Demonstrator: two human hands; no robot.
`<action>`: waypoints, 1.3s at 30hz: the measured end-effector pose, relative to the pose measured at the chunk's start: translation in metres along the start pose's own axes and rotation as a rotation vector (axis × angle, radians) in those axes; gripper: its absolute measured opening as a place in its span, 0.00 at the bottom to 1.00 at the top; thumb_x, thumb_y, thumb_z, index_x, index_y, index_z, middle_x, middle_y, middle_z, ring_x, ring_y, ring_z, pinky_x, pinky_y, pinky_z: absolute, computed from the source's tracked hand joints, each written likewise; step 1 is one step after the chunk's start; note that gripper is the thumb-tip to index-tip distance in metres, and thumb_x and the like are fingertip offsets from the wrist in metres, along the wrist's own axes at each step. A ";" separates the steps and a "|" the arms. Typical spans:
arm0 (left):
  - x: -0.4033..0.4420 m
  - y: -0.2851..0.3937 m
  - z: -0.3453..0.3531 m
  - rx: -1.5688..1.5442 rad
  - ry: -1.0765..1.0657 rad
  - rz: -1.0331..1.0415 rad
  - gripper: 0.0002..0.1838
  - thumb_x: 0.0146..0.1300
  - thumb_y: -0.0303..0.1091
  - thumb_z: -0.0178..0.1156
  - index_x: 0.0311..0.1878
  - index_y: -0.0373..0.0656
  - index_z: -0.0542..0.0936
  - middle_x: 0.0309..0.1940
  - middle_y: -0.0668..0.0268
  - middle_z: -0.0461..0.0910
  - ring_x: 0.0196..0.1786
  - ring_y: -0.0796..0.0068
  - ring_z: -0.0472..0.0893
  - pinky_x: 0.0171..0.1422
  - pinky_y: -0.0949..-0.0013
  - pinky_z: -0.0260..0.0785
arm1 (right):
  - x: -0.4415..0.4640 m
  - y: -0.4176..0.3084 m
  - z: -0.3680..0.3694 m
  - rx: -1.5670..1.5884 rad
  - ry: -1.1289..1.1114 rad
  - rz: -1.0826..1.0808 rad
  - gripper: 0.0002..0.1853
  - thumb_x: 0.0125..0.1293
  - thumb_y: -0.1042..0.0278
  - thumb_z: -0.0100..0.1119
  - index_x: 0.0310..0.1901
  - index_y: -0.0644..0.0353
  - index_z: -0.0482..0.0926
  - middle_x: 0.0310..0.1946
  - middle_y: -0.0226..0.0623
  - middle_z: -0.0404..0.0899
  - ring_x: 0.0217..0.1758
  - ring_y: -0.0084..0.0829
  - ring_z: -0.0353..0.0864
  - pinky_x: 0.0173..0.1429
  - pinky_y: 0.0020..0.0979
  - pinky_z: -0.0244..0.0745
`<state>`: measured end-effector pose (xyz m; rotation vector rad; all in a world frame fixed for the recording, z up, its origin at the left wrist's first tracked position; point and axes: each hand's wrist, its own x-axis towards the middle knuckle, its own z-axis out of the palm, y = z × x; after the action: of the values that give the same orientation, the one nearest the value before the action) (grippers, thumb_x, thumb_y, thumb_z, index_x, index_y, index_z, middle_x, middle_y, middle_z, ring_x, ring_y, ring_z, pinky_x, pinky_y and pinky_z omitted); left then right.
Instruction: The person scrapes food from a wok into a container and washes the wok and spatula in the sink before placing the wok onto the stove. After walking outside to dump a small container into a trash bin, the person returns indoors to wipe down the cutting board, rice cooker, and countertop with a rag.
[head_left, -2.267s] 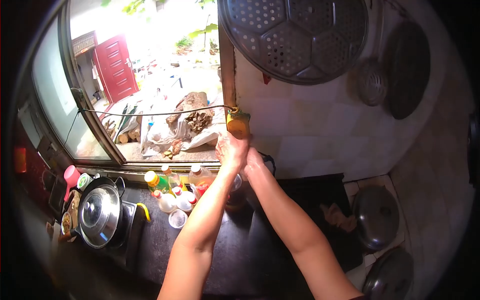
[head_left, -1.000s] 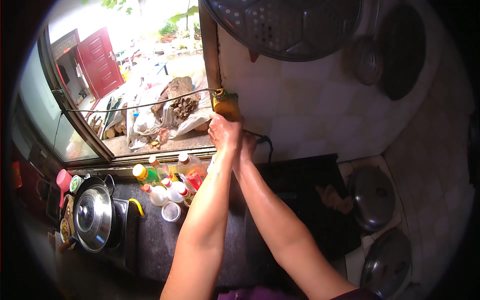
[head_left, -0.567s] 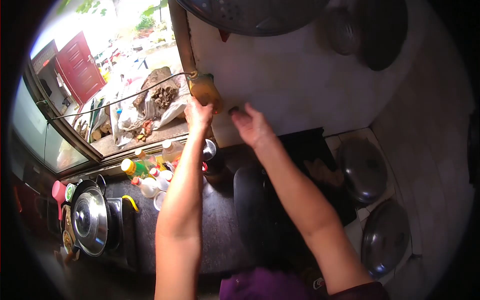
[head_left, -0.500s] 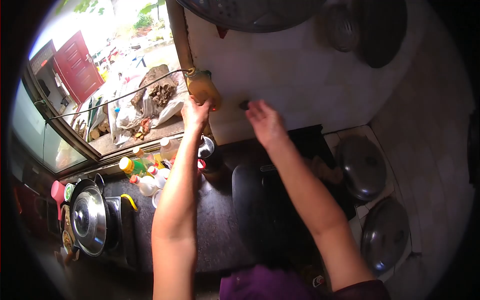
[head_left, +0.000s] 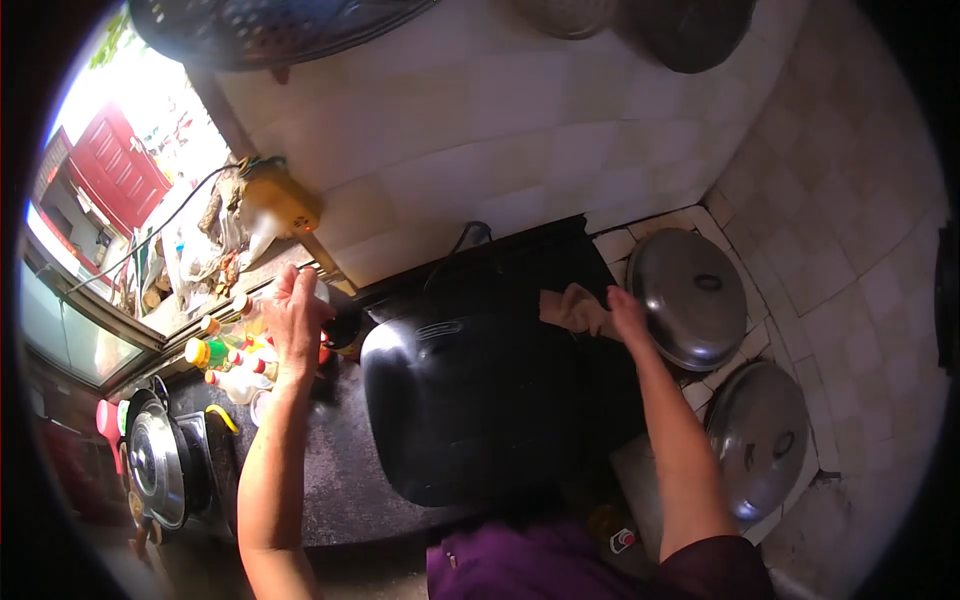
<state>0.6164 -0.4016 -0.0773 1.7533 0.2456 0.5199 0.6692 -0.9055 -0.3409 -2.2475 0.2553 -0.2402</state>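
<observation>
My left hand (head_left: 293, 318) is raised in front of the bottles by the window, its fingers loosely bent and apart, with nothing visible in it. Up and left of it, the yellow box (head_left: 284, 200) hangs from a cord at the window's edge, out of my grasp. My right hand (head_left: 627, 314) is at the right end of a crumpled brownish cloth (head_left: 576, 310), its fingers closed on the cloth's edge. The cloth lies at the back right of a large black rounded lid or appliance (head_left: 470, 400). Beside my right hand is a domed metal lid (head_left: 688, 298).
Several bottles (head_left: 235, 384) crowd the windowsill side. A lidded wok (head_left: 157, 458) sits on a stove at the left, near a pink ladle (head_left: 108, 420). Another metal lid (head_left: 757, 438) is at the right. A perforated metal tray (head_left: 280, 30) hangs above.
The view has turned right and down. Both hands were together at the yellow box, then parted. My left hand has let go of the box, and my right hand has moved right to the cloth.
</observation>
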 end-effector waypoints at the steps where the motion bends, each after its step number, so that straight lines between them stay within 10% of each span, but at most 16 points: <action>1: -0.002 0.001 0.014 -0.052 -0.058 -0.026 0.13 0.65 0.37 0.55 0.29 0.39 0.78 0.16 0.69 0.74 0.14 0.81 0.73 0.21 0.77 0.64 | -0.005 -0.015 -0.005 -0.216 -0.077 0.051 0.24 0.68 0.48 0.52 0.60 0.53 0.74 0.53 0.41 0.77 0.53 0.41 0.79 0.57 0.39 0.73; 3: -0.001 0.009 0.047 0.129 -0.165 -0.066 0.18 0.67 0.43 0.53 0.30 0.37 0.79 0.16 0.65 0.75 0.15 0.76 0.75 0.23 0.72 0.66 | -0.020 -0.095 -0.016 -0.645 -0.235 0.130 0.24 0.67 0.50 0.53 0.62 0.48 0.73 0.61 0.39 0.71 0.63 0.45 0.72 0.64 0.44 0.68; 6: 0.016 -0.038 0.100 0.429 -0.274 -0.258 0.26 0.68 0.52 0.51 0.32 0.33 0.80 0.16 0.60 0.76 0.20 0.71 0.78 0.29 0.65 0.70 | -0.010 -0.051 0.026 -0.408 -0.347 -0.039 0.23 0.65 0.55 0.56 0.61 0.43 0.74 0.65 0.36 0.66 0.63 0.48 0.69 0.65 0.47 0.67; 10: 0.030 -0.077 0.172 0.796 -0.567 0.022 0.26 0.65 0.51 0.53 0.38 0.31 0.80 0.34 0.44 0.82 0.44 0.51 0.83 0.50 0.54 0.72 | -0.031 -0.022 0.028 -0.441 -0.311 -0.210 0.20 0.60 0.60 0.62 0.55 0.51 0.79 0.59 0.36 0.71 0.59 0.48 0.70 0.64 0.47 0.65; 17: 0.082 -0.176 0.238 1.069 -0.624 0.130 0.25 0.55 0.51 0.60 0.44 0.36 0.81 0.44 0.46 0.81 0.51 0.45 0.79 0.57 0.51 0.70 | -0.052 0.025 0.004 -0.231 -0.295 -0.338 0.11 0.60 0.66 0.62 0.41 0.64 0.81 0.45 0.42 0.78 0.51 0.43 0.76 0.58 0.40 0.70; 22: 0.060 -0.105 0.298 1.152 -1.139 0.065 0.20 0.54 0.43 0.59 0.45 0.40 0.81 0.43 0.50 0.82 0.48 0.45 0.80 0.53 0.51 0.73 | -0.011 0.040 -0.032 0.709 -0.404 0.354 0.11 0.62 0.63 0.60 0.38 0.62 0.80 0.33 0.31 0.79 0.37 0.26 0.76 0.44 0.31 0.71; 26: -0.023 -0.084 0.326 1.076 -1.264 0.581 0.11 0.67 0.33 0.50 0.43 0.38 0.79 0.34 0.53 0.83 0.37 0.52 0.84 0.44 0.53 0.79 | 0.040 0.049 -0.070 1.124 -0.140 0.360 0.15 0.66 0.60 0.57 0.49 0.62 0.77 0.44 0.36 0.78 0.44 0.30 0.76 0.53 0.31 0.69; 32: -0.166 0.023 0.317 0.834 -1.475 0.467 0.25 0.60 0.29 0.52 0.61 0.27 0.66 0.53 0.40 0.75 0.56 0.52 0.79 0.48 0.59 0.78 | 0.100 -0.070 -0.101 0.746 -0.383 0.146 0.20 0.66 0.60 0.58 0.54 0.64 0.75 0.50 0.38 0.77 0.54 0.31 0.74 0.61 0.32 0.66; 39: -0.156 0.088 0.162 0.641 -0.958 0.475 0.24 0.63 0.33 0.57 0.61 0.34 0.71 0.60 0.48 0.72 0.66 0.51 0.71 0.66 0.58 0.67 | 0.103 -0.193 0.058 0.261 -0.652 -0.691 0.16 0.60 0.65 0.62 0.49 0.59 0.79 0.50 0.41 0.79 0.52 0.40 0.79 0.57 0.38 0.73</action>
<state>0.5461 -0.6308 -0.0530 2.4927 -0.7740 -0.1482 0.8023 -0.7693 -0.2194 -1.9524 -0.8556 0.1074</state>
